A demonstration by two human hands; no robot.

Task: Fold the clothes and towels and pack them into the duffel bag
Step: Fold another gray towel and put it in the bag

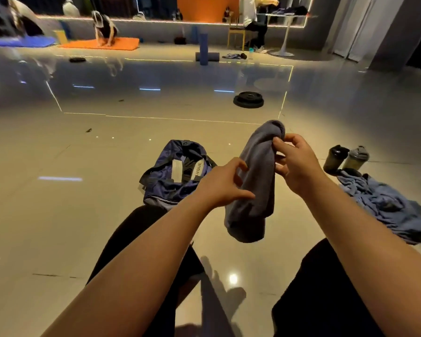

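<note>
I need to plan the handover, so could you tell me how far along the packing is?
Early on. Nothing folded shows yet in the duffel bag on the floor. In hand: the right hand pinches a hanging grey towel, with the left hand at its side. Left: the crumpled blue clothes on the right.

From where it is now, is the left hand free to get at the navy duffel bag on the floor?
Probably yes. The left hand only touches the grey towel, which the right hand pinches, and the navy duffel bag lies just beyond it, nothing between.
</note>
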